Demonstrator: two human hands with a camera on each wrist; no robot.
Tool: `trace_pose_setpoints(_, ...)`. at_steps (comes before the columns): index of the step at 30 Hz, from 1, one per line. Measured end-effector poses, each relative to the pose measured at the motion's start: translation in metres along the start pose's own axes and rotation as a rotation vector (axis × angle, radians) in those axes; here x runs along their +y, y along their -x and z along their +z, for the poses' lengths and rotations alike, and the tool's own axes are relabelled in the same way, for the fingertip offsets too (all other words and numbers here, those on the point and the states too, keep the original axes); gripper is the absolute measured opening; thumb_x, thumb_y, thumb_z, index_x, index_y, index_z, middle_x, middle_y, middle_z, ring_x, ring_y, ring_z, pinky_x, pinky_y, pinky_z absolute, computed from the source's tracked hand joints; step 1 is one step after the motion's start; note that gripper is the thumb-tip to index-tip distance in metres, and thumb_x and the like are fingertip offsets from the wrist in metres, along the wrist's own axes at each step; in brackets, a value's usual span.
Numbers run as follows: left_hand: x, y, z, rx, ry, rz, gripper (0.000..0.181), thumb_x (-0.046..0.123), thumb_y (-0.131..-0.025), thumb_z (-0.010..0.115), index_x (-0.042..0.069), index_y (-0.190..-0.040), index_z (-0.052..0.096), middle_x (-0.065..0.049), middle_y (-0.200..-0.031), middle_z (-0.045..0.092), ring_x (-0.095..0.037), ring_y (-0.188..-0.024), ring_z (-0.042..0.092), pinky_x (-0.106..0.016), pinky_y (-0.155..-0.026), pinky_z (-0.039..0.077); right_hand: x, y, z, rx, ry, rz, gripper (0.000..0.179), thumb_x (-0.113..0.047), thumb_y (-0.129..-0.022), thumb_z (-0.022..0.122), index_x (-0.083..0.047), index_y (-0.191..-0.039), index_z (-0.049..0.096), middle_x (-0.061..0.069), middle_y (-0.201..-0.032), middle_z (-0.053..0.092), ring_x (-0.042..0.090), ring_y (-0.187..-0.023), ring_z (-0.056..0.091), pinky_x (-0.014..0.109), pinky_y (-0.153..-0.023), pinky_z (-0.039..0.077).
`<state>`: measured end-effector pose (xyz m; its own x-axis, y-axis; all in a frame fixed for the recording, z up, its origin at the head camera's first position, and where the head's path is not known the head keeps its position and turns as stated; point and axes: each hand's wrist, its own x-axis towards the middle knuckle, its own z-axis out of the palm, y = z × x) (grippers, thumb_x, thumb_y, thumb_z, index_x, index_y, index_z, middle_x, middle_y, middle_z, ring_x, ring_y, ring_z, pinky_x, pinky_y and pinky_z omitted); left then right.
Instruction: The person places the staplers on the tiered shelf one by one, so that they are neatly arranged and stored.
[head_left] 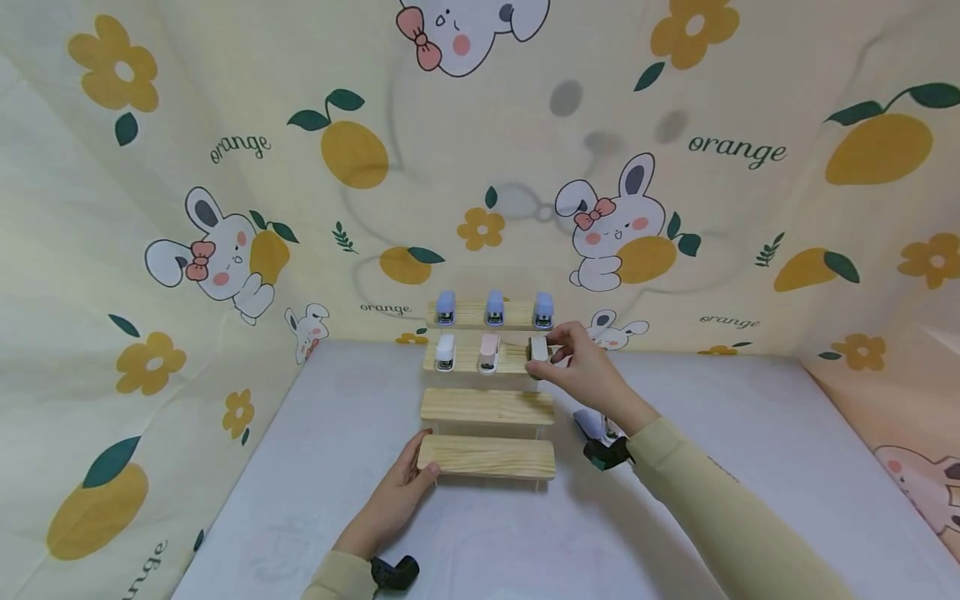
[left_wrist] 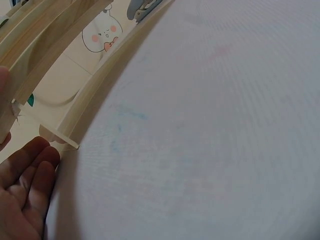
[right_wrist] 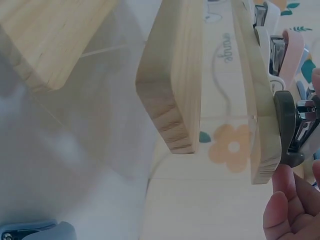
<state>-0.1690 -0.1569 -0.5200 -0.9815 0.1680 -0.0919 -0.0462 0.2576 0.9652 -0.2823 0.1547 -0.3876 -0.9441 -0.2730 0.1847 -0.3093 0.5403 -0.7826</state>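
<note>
A wooden tiered rack (head_left: 487, 407) stands on the table. At the right end of its second tier from the top, my right hand (head_left: 588, 371) pinches a stapler (head_left: 538, 348) with a pale top and dark grey base. In the right wrist view that stapler's dark base (right_wrist: 285, 125) lies against the board. A pink stapler (head_left: 489, 352) and a white stapler (head_left: 445, 351) stand left of it on the same tier. Down at the lowest board (head_left: 487, 457), my left hand (head_left: 390, 500) grips the left end, thumb at the front edge.
Three blue staplers (head_left: 495, 308) line the top tier. On the table right of the rack lies a light blue stapler (head_left: 588, 423), partly hidden by the wrist camera (head_left: 607, 454). A printed cloth (head_left: 480, 167) hangs behind the rack.
</note>
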Motion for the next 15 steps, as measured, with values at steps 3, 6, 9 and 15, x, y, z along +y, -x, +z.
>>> trace_pose_setpoints(3, -0.002, -0.0006, 0.0, -0.001, 0.002, 0.009, 0.067, 0.045, -0.094, 0.056, 0.026, -0.151, 0.025, -0.005, -0.157, 0.021, -0.023, -0.143, 0.017, -0.043, -0.115, 0.016, -0.0002, 0.0003, -0.0007, -0.007, 0.008, 0.019, 0.064, -0.056, -0.077, 0.073, -0.018, -0.119, 0.043, -0.001, -0.107, 0.059, 0.017, -0.091, 0.055, 0.037, -0.067, 0.049)
trace_pose_setpoints(6, -0.0028, -0.0011, 0.0002, 0.0, 0.002, 0.008, 0.068, 0.048, -0.093, 0.056, 0.028, -0.151, 0.025, -0.002, -0.157, 0.021, -0.021, -0.143, 0.017, -0.042, -0.115, 0.016, -0.0004, 0.0007, -0.0016, -0.014, 0.01, 0.031, 0.065, -0.058, -0.077, 0.072, -0.019, -0.12, 0.043, 0.0, -0.108, 0.058, 0.018, -0.092, 0.054, 0.037, -0.068, 0.049)
trace_pose_setpoints(9, -0.0031, -0.0011, 0.0004, 0.005, -0.01, -0.001, 0.068, 0.049, -0.093, 0.055, 0.029, -0.151, 0.025, 0.0, -0.157, 0.021, -0.02, -0.143, 0.017, -0.042, -0.115, 0.016, 0.0001, 0.001, -0.0024, -0.017, 0.013, 0.031, 0.065, -0.058, -0.077, 0.072, -0.019, -0.121, 0.043, -0.001, -0.11, 0.057, 0.018, -0.093, 0.054, 0.037, -0.069, 0.049)
trace_pose_setpoints(15, -0.0037, -0.0013, 0.0007, 0.014, -0.024, -0.013, 0.069, 0.05, -0.093, 0.055, 0.029, -0.151, 0.024, 0.0, -0.157, 0.02, -0.02, -0.143, 0.017, -0.041, -0.115, 0.017, 0.0024, 0.0032, -0.0055, -0.031, 0.025, 0.028, 0.07, -0.059, -0.077, 0.071, -0.02, -0.128, 0.043, -0.001, -0.124, 0.054, 0.018, -0.099, 0.053, 0.037, -0.076, 0.048)
